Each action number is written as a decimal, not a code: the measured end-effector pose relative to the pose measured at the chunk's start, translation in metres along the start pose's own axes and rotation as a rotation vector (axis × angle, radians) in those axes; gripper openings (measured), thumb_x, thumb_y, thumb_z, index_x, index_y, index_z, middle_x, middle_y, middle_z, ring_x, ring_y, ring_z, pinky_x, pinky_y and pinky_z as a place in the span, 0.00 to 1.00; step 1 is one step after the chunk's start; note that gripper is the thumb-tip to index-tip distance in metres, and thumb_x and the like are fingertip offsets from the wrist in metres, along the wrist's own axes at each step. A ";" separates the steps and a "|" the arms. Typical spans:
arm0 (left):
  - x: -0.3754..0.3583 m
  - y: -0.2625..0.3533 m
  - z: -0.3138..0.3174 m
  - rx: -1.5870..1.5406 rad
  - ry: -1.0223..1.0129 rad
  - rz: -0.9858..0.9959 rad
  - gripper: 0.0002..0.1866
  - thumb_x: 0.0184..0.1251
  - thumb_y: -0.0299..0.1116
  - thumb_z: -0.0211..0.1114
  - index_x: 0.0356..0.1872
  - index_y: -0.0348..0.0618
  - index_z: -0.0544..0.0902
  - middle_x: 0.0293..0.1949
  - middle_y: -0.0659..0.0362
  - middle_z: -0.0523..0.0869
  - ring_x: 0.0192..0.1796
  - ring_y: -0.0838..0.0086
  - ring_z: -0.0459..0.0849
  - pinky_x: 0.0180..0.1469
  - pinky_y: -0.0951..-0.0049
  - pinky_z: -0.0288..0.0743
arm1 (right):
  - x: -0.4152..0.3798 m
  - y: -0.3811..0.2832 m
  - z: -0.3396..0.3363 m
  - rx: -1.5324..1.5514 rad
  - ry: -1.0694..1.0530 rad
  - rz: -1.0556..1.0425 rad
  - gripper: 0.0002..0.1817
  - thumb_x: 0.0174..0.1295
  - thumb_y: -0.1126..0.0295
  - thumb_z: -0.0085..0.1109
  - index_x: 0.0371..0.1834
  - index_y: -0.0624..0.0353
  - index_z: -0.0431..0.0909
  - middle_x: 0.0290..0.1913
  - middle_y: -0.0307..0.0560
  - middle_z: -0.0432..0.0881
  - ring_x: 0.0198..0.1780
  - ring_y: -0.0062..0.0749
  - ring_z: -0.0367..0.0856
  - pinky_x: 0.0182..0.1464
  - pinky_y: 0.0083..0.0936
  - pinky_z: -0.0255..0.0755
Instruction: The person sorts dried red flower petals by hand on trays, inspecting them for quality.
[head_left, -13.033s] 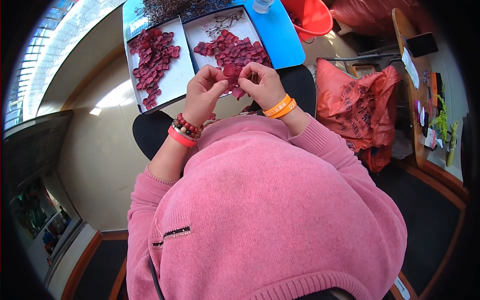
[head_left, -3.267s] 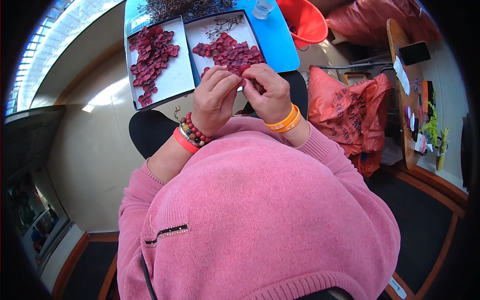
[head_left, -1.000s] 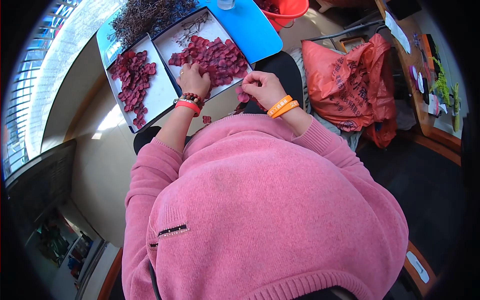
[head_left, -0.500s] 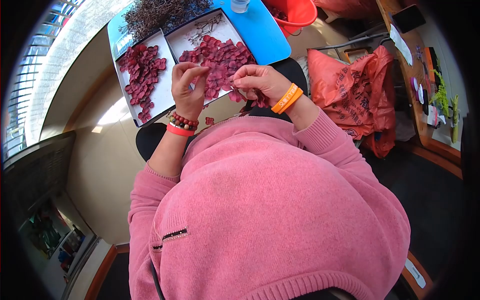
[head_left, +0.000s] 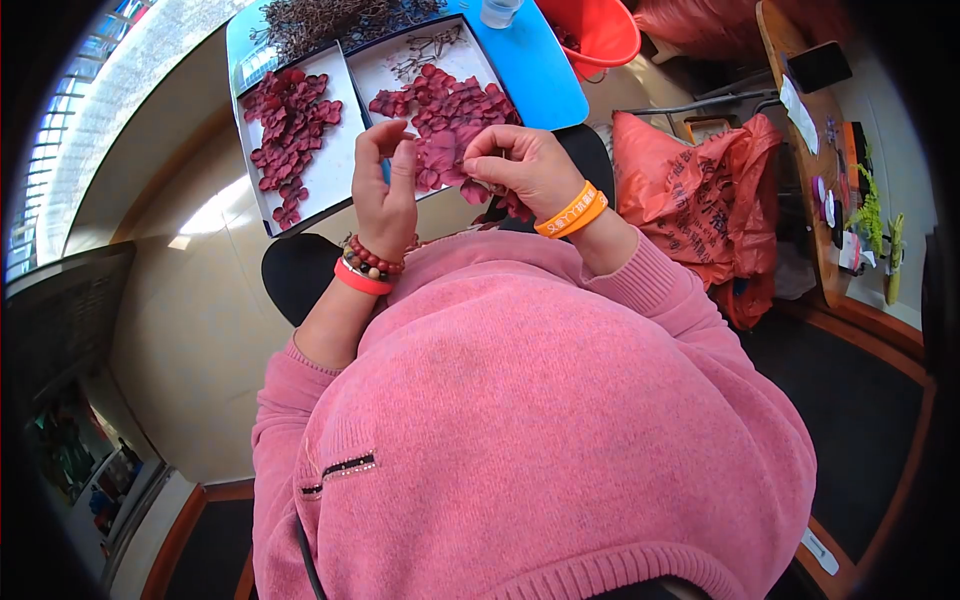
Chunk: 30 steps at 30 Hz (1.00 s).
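Observation:
My right hand (head_left: 530, 172), with an orange wristband, pinches a dark red dried flower cluster (head_left: 515, 207) between thumb and forefinger; part of the cluster hangs below the palm. Facing it, my left hand (head_left: 385, 198) has its thumb and forefinger apart with nothing between them. Both hands are over the near edge of a shallow white box (head_left: 340, 128) with a divider. Its right compartment holds a heap of dark red petals (head_left: 460, 105) just beyond my fingers. A second petal heap (head_left: 295, 130) lies in the left compartment.
The box rests on a blue table (head_left: 540, 85). Bare brown stems (head_left: 330, 22) are piled at its far side, near a clear cup (head_left: 498, 12). A red basin (head_left: 605, 35) stands beyond. Red plastic bags (head_left: 690, 200) sit at the right, beside a wooden shelf (head_left: 800, 150).
My left hand has moved slightly right and down, and its thumb and forefinger have spread apart. The right hand keeps its pinch on the flower cluster. The camera view has shifted slightly.

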<state>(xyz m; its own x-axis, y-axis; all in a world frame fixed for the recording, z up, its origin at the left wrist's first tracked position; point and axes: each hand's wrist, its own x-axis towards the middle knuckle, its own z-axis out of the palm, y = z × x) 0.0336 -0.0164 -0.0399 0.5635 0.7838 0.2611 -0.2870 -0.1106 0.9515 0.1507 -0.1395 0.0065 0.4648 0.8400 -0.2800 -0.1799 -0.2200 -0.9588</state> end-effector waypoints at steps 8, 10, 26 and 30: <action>0.019 -0.001 -0.021 -0.174 -0.493 -0.575 0.08 0.69 0.32 0.54 0.35 0.38 0.78 0.30 0.66 0.78 0.33 0.84 0.73 0.39 0.81 0.67 | -0.003 -0.008 0.011 -0.103 -0.028 0.061 0.03 0.56 0.71 0.61 0.30 0.57 0.79 0.19 0.33 0.77 0.14 0.10 0.66 0.15 0.12 0.58; 0.015 0.000 -0.017 -0.131 -0.406 -0.484 0.08 0.69 0.31 0.55 0.34 0.37 0.78 0.29 0.67 0.77 0.30 0.86 0.71 0.37 0.83 0.67 | -0.004 -0.008 0.009 -0.080 -0.026 0.096 0.03 0.57 0.71 0.61 0.31 0.57 0.79 0.20 0.33 0.77 0.15 0.10 0.66 0.15 0.12 0.58; -0.003 0.005 -0.003 0.049 -0.269 -0.207 0.05 0.69 0.28 0.57 0.35 0.37 0.75 0.27 0.65 0.75 0.28 0.84 0.71 0.31 0.82 0.67 | 0.002 0.002 0.016 -0.266 0.195 -0.282 0.03 0.54 0.74 0.59 0.27 0.62 0.77 0.22 0.39 0.79 0.22 0.17 0.75 0.24 0.15 0.69; -0.005 0.005 0.000 -0.008 -0.267 -0.235 0.06 0.69 0.29 0.56 0.36 0.37 0.76 0.28 0.66 0.76 0.29 0.85 0.71 0.32 0.82 0.67 | 0.005 0.011 0.018 -0.336 0.257 -0.397 0.02 0.52 0.76 0.59 0.27 0.62 0.77 0.23 0.43 0.79 0.23 0.21 0.78 0.26 0.17 0.71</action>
<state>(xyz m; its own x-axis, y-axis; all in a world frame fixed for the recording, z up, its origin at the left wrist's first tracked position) 0.0297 -0.0206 -0.0365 0.7974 0.5994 0.0696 -0.1311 0.0595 0.9896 0.1350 -0.1291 -0.0046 0.6436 0.7522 0.1416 0.3166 -0.0933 -0.9439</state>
